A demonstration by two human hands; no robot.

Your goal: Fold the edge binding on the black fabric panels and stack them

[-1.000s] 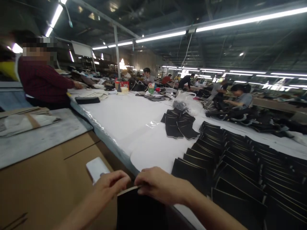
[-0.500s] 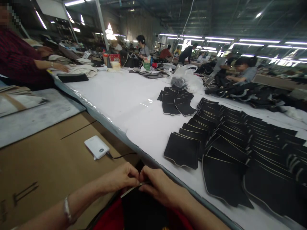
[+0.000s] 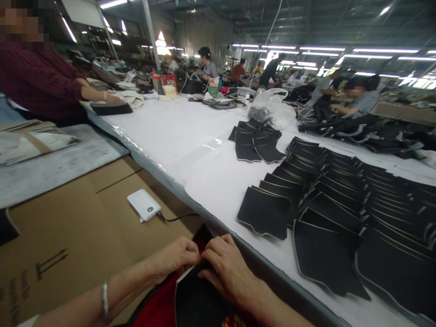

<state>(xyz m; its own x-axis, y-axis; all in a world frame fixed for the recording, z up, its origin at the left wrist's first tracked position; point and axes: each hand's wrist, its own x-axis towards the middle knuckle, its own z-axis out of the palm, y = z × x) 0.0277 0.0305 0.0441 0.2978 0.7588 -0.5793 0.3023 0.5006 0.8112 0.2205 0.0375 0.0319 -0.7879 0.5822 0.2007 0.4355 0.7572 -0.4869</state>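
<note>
In the head view, a black panel with a pale edge (image 3: 195,302) hangs in front of my lap, bent at its top. My left hand (image 3: 179,256) pinches its upper edge, thumb and fingers pressed together. Close beside it, my right hand (image 3: 225,268) curls over the same edge, fingers folded on the panel. Fingertips of both hands nearly meet, and what lies between them is hidden. On the white table to the right lie rows of similar black panels (image 3: 264,211), overlapping one another.
A white power bank (image 3: 145,204) with a black cable rests on the cardboard (image 3: 102,222) at left. The white table's (image 3: 163,136) near edge runs diagonally past my hands. A clear plastic bag (image 3: 272,109) stands farther back. A co-worker in a striped shirt (image 3: 44,81) works at far left.
The black panel has gone from nearly flat to bent at its top. My right hand's fingers have shifted up and over its edge. The view has turned slightly left.
</note>
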